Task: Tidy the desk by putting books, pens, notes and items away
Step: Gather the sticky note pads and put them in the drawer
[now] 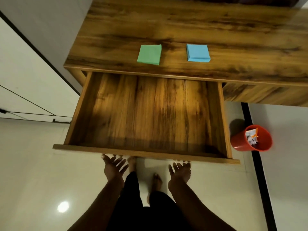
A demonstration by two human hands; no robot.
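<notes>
The drawer stands open. Behind it, on the desk, a green pad and a blue pad lie apart. The left hand and right hand sit at the drawer's front edge, fingers spread wide, holding nothing; whether they touch it is unclear. A red bin stands right of the drawer.

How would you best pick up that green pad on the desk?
Probably from above: pinch the green pad across two opposite edges. It lies flat on the desk, a thick square block, its sides free and apart from the blue pad.
</notes>
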